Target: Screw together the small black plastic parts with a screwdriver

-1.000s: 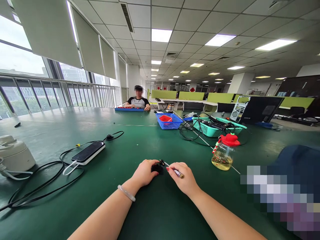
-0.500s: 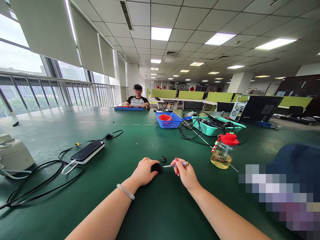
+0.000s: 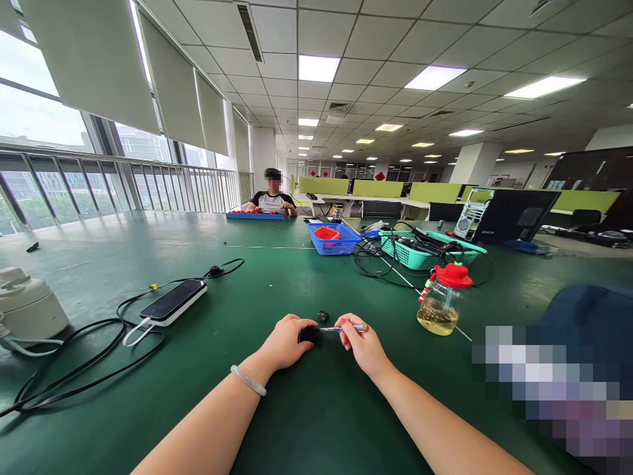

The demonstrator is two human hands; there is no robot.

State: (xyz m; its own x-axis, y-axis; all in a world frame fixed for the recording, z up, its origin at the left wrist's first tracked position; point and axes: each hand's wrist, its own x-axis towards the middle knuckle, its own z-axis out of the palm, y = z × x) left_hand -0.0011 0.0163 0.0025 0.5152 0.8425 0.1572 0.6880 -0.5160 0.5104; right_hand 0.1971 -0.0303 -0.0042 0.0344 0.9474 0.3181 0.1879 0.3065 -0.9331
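Note:
On the green table, my left hand (image 3: pixel 287 340) is closed around a small black part (image 3: pixel 310 336), thumb in front and fingers behind; its exact kind is too small to tell. My right hand (image 3: pixel 361 343) grips a thin screwdriver (image 3: pixel 357 327) with a clear handle, held nearly level. The metal tip reaches left to the right side of the black part; whether it sits in a screw is too small to see. Just behind the two hands lies a small dark piece (image 3: pixel 323 316), touched by neither.
A bottle with a red lid (image 3: pixel 442 303) stands to the right, near a blue basket (image 3: pixel 332 245) and a green basket of cables (image 3: pixel 420 257). At left lie a power bank (image 3: pixel 173 303), black cables and a white device (image 3: pixel 30 307). A person (image 3: pixel 271 196) sits opposite.
My right hand has shifted slightly left with the screwdriver, bringing its tip against the black part. My left hand keeps its place. The person opposite has raised a hand a little.

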